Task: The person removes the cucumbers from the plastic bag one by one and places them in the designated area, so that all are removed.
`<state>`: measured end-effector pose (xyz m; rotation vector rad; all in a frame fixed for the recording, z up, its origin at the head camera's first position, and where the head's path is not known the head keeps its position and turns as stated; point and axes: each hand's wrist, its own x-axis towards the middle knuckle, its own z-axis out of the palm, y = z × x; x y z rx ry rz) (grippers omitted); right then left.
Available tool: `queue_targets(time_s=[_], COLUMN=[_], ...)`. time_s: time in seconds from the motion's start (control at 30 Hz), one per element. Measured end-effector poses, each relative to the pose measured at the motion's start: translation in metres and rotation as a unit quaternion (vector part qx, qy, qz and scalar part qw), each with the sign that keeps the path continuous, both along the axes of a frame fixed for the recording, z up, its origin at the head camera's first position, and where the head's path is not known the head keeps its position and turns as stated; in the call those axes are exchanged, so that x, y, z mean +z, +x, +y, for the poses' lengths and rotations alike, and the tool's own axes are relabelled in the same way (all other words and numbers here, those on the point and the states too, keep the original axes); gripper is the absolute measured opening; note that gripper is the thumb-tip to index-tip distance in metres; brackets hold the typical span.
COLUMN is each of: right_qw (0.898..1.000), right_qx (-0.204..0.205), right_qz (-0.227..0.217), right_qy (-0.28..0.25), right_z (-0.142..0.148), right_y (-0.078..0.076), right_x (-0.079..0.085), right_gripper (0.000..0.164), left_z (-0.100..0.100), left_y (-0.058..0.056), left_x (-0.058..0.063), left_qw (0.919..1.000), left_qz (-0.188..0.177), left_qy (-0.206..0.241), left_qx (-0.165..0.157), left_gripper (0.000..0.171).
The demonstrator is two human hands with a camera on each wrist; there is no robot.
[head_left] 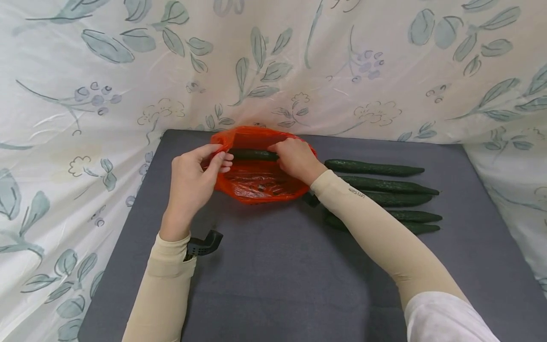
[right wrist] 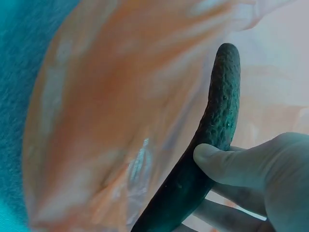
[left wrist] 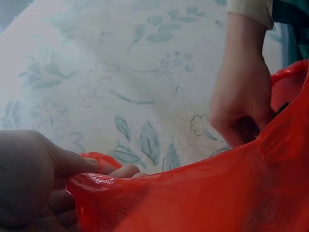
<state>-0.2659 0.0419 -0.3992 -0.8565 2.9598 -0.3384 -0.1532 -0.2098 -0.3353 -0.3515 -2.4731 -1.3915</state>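
A red plastic bag (head_left: 265, 183) lies with its mouth open at the back of the table. My left hand (head_left: 194, 178) pinches the left edge of the bag's mouth between thumb and fingers, as the left wrist view also shows. My right hand (head_left: 297, 159) reaches into the mouth from the right and grips a dark green cucumber (head_left: 252, 154), which lies crosswise within the opening. In the right wrist view the thumb presses on the bumpy skin of this cucumber (right wrist: 193, 169), beside the bag's thin wall (right wrist: 120, 106). Its right end is hidden behind the right hand.
Several more cucumbers (head_left: 389, 184) lie side by side on the right of the dark grey table (head_left: 273, 285), partly under the right forearm. A leaf-patterned cloth (head_left: 325, 71) hangs behind and at both sides of the table.
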Motion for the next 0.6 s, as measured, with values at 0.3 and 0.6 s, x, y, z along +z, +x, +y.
queue_targets(time_s=[0.3, 0.6], right_qw=[1.0, 1.0], right_qx=[0.005, 0.006], right_qz=[0.011, 0.022], right_qy=[-0.02, -0.02], right_z=[0.0, 0.01], right_y=[0.013, 0.029], right_x=[0.017, 0.028], right_gripper=[0.045, 0.045], left_z=[-0.001, -0.001], left_y=[0.0, -0.001], left_x=[0.002, 0.001], left_qw=[1.0, 1.0], left_qz=[0.008, 0.006], left_qy=[0.001, 0.007], left_qx=[0.001, -0.001], left_gripper=[0.023, 0.021])
